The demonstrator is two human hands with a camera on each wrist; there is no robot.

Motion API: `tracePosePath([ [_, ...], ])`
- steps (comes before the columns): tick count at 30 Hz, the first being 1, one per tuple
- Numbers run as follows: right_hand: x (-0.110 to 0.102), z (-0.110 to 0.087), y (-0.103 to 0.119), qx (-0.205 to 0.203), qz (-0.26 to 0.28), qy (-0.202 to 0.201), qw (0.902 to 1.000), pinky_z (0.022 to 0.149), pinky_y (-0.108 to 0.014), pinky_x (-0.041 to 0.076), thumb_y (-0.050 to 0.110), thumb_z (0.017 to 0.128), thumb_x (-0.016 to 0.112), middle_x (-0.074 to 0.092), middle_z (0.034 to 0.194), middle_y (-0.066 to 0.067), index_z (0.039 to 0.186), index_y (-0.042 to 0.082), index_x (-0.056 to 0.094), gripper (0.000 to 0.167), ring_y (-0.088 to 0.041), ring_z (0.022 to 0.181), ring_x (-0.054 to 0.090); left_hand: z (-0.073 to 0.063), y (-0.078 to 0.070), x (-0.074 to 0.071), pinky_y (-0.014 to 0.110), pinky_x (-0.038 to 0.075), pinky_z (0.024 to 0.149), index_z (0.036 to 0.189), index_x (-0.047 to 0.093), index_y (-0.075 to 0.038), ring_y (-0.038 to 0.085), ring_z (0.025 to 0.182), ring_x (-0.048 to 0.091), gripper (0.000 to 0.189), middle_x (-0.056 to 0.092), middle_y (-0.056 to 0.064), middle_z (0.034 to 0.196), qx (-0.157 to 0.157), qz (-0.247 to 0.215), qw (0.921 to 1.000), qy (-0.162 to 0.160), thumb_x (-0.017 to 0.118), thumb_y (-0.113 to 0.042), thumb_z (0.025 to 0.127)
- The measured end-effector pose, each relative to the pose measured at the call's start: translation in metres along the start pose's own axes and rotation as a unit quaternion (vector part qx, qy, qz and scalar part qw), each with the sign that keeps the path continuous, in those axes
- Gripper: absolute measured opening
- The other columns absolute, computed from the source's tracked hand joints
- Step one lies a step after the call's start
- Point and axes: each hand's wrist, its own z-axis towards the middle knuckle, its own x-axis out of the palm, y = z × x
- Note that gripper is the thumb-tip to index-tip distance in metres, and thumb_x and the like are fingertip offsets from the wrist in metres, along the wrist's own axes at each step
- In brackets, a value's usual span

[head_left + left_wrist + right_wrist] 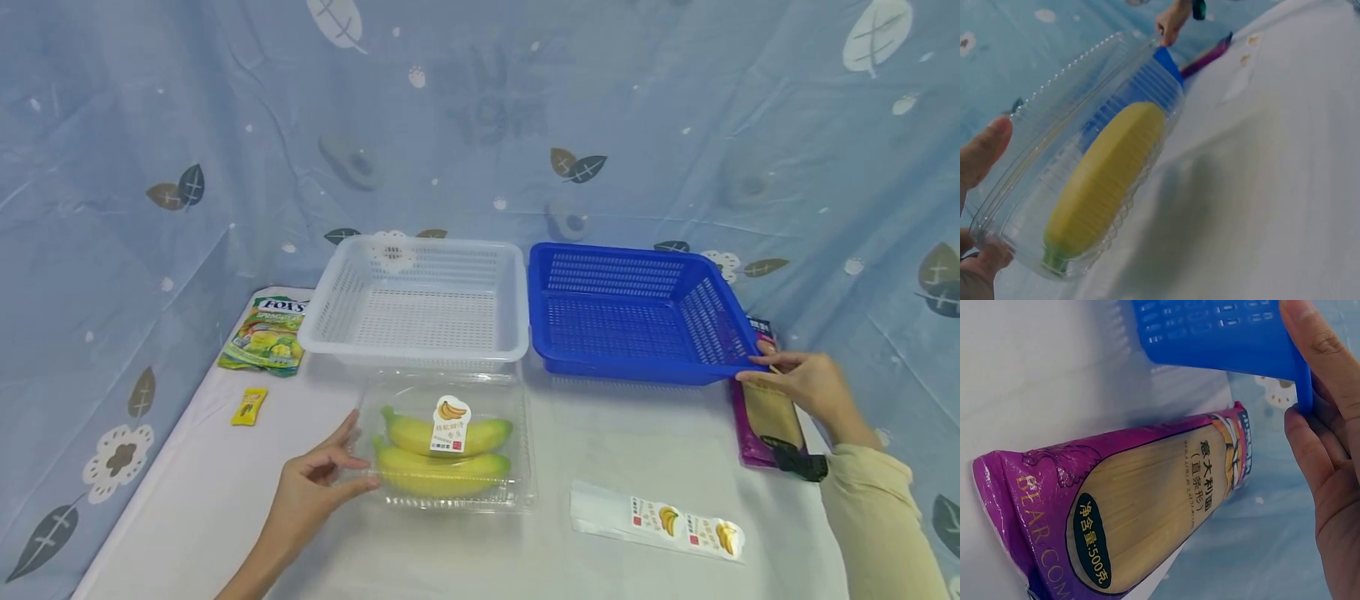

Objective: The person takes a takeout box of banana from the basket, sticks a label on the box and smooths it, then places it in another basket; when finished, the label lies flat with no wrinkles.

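My left hand (318,487) grips the left end of a clear plastic clamshell box (525,450), with the thumb on one side and fingers on the other. Two yellow bananas (450,473) lie inside the box, and a white banana label (451,425) is stuck on its lid. At the right, my right hand (806,387) pinches the front right corner rim of a blue plastic basket (622,367). Close below that hand lies a purple bag of spaghetti (1141,494), partly under the basket's edge in the head view.
A white basket (416,354) stands left of the blue one, behind the box. To its left lie a green FOX'S candy bag (266,333) and a small yellow packet (249,407). A strip of banana labels (660,521) lies at front right. Patterned blue cloth surrounds the white table.
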Motion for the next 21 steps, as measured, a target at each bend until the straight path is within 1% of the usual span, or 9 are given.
tracePosePath([
  [2, 0.0, 0.001, 0.0, 0.0, 0.003, 0.001, 1.0, 0.086, -0.061, 0.037, 0.045, 0.083, 0.072, 0.039, 0.134, -0.024, 0.119, -0.014, 0.058, 0.071, -0.06, 0.122, 0.034, -0.001, -0.008, 0.003, 0.011, 0.04, 0.094, 0.085, 0.068, 0.007, -0.003, 0.118, 0.05, 0.021, 0.038, 0.015, 0.148, 0.005, -0.006, 1.0, 0.004, 0.082, 0.0, 0.07],
  [6, 0.001, 0.002, 0.0, -0.007, 0.001, -0.003, 1.0, 0.083, -0.056, 0.038, 0.044, 0.083, 0.072, 0.04, 0.133, -0.024, 0.118, -0.014, 0.059, 0.068, -0.06, 0.122, 0.035, 0.001, -0.023, 0.007, 0.011, 0.039, 0.094, 0.085, 0.069, 0.006, 0.001, 0.121, 0.05, 0.021, 0.039, 0.012, 0.148, 0.011, 0.0, 0.9999, 0.014, 0.082, -0.003, 0.071],
  [8, 0.0, 0.002, 0.0, -0.006, 0.009, 0.0, 0.9999, 0.087, -0.06, 0.038, 0.043, 0.084, 0.072, 0.039, 0.134, -0.024, 0.118, -0.014, 0.058, 0.069, -0.06, 0.124, 0.033, 0.004, -0.03, 0.008, 0.011, 0.039, 0.094, 0.085, 0.069, 0.005, 0.004, 0.123, 0.049, 0.021, 0.04, 0.01, 0.148, 0.012, 0.008, 0.9998, 0.017, 0.082, -0.005, 0.072],
  [11, 0.0, 0.002, -0.001, -0.002, 0.02, 0.005, 0.9998, 0.093, -0.065, 0.035, 0.045, 0.084, 0.071, 0.036, 0.135, -0.024, 0.12, -0.015, 0.057, 0.072, -0.059, 0.126, 0.03, 0.01, -0.038, 0.01, 0.011, 0.038, 0.095, 0.086, 0.069, 0.004, 0.01, 0.126, 0.048, 0.021, 0.041, 0.008, 0.148, 0.016, 0.014, 0.9996, 0.019, 0.082, -0.007, 0.073],
  [14, 0.0, 0.002, -0.001, 0.001, 0.031, 0.007, 0.9995, 0.094, -0.068, 0.032, 0.046, 0.083, 0.072, 0.036, 0.136, -0.024, 0.12, -0.015, 0.056, 0.073, -0.059, 0.127, 0.029, 0.014, -0.044, 0.01, 0.012, 0.038, 0.096, 0.086, 0.069, 0.004, 0.016, 0.128, 0.047, 0.02, 0.041, 0.008, 0.148, 0.023, 0.015, 0.9994, 0.02, 0.082, -0.007, 0.073],
  [18, 0.0, 0.003, -0.001, 0.002, 0.022, 0.001, 0.9998, 0.093, -0.066, 0.035, 0.047, 0.081, 0.073, 0.039, 0.135, -0.022, 0.119, -0.014, 0.058, 0.073, -0.058, 0.125, 0.033, 0.018, -0.049, 0.012, 0.013, 0.037, 0.097, 0.086, 0.069, 0.003, 0.02, 0.129, 0.046, 0.02, 0.04, 0.008, 0.148, 0.029, 0.011, 0.9992, 0.025, 0.082, -0.006, 0.073],
  [21, -0.001, 0.003, -0.002, 0.004, 0.005, 0.001, 1.0, 0.09, -0.064, 0.038, 0.048, 0.081, 0.072, 0.04, 0.134, -0.025, 0.119, -0.015, 0.058, 0.075, -0.059, 0.122, 0.034, 0.022, -0.051, 0.014, 0.014, 0.037, 0.099, 0.085, 0.069, 0.003, 0.021, 0.129, 0.046, 0.02, 0.041, 0.007, 0.148, 0.03, 0.009, 0.9992, 0.027, 0.082, -0.007, 0.073],
])
